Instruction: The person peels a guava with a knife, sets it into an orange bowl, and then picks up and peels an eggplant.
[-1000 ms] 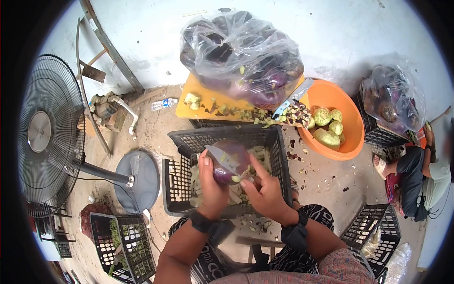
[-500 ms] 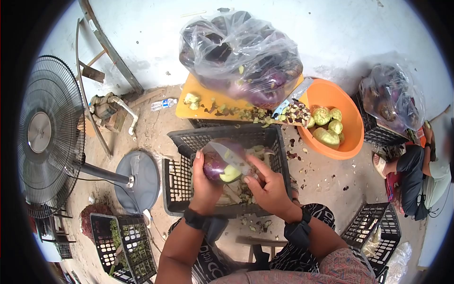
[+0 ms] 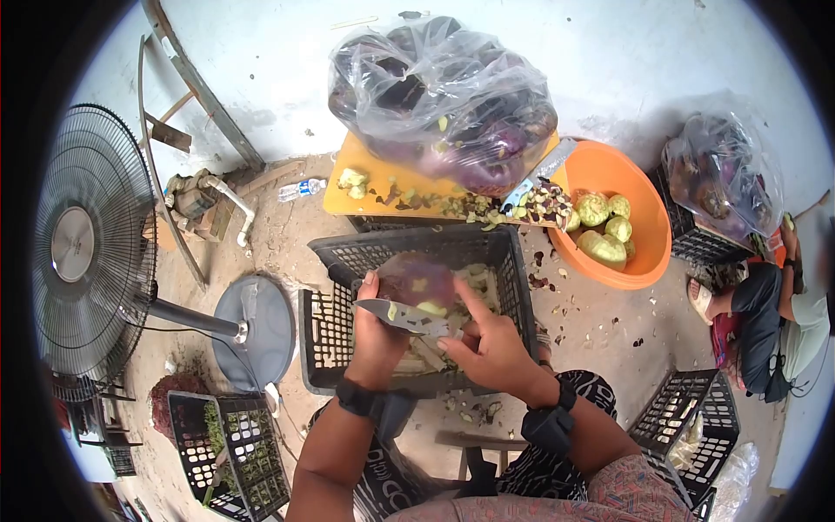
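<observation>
Over a black plastic crate [image 3: 326,380], my left hand [image 3: 376,335] is wrapped round the left side of a round purple eggplant [image 3: 416,280], which is blurred and shows pale cut patches. My right hand [image 3: 489,344] grips a knife [image 3: 407,318] near its lower right end, index finger stretched along the eggplant's right side. The wide grey blade points left, in front of the eggplant's near side, with pale bits on it. Peelings and pale scraps lie in the crate below.
A yellow board [image 3: 348,202] bears a large bag of eggplants [image 3: 444,104], peelings and another knife [image 3: 548,165]. Beside it, an orange basin [image 3: 648,217] holds peeled eggplants. A fan [image 3: 74,244] stands left; a seated person [image 3: 770,304] and a crate [image 3: 696,426] are right.
The knife has come from the eggplant's upper right down to its near side, its blade now pointing left. The eggplant has turned in my left hand.
</observation>
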`<control>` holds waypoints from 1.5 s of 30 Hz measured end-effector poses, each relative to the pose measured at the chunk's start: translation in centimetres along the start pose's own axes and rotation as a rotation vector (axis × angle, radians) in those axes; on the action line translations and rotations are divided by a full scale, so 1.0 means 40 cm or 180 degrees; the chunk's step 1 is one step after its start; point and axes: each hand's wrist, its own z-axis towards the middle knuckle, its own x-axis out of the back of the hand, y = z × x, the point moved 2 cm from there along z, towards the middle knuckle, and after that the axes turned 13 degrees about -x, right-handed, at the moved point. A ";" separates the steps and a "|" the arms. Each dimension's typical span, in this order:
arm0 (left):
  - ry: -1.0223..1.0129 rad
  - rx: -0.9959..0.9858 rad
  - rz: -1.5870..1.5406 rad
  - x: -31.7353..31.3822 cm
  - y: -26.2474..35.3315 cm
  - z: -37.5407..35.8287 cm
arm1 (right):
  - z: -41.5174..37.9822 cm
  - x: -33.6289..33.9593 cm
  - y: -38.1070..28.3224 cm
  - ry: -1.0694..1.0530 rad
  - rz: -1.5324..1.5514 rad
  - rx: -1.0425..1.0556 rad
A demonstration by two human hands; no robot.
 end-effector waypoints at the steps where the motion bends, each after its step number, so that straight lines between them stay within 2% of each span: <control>1: 0.0039 0.0050 0.0012 0.001 0.000 -0.001 | 0.000 0.001 0.002 0.0003 0.0007 -0.0006; 7: -0.0078 -0.0190 0.0271 0.017 -0.008 0.001 | 0.010 0.018 0.021 -0.0081 0.0072 -0.0198; 13: -0.0040 -0.0007 0.0028 0.002 -0.009 -0.002 | 0.003 0.012 0.011 -0.0104 0.0004 -0.0198; 28: 0.0089 -0.0062 0.0016 0.015 -0.004 0.001 | 0.007 0.005 0.005 -0.0114 -0.0012 -0.0103; 35: -0.0031 -0.0152 -0.0035 0.016 0.003 0.001 | 0.025 -0.004 0.031 -0.0027 0.0536 -0.0122; 36: 0.0034 -0.0246 -0.0081 0.041 -0.007 0.009 | 0.027 -0.007 0.032 0.0002 0.0649 -0.0112; 38: 0.0157 -0.0033 -0.0070 0.056 -0.014 0.016 | 0.032 -0.018 0.048 0.0137 0.0680 -0.0080; 40: 0.0309 -0.0108 0.0100 0.027 -0.007 0.008 | 0.031 -0.019 0.040 0.0060 0.0592 0.0192; 45: 0.0337 -0.0040 0.0047 0.042 -0.009 0.016 | 0.025 -0.004 0.017 -0.0169 0.0354 -0.0047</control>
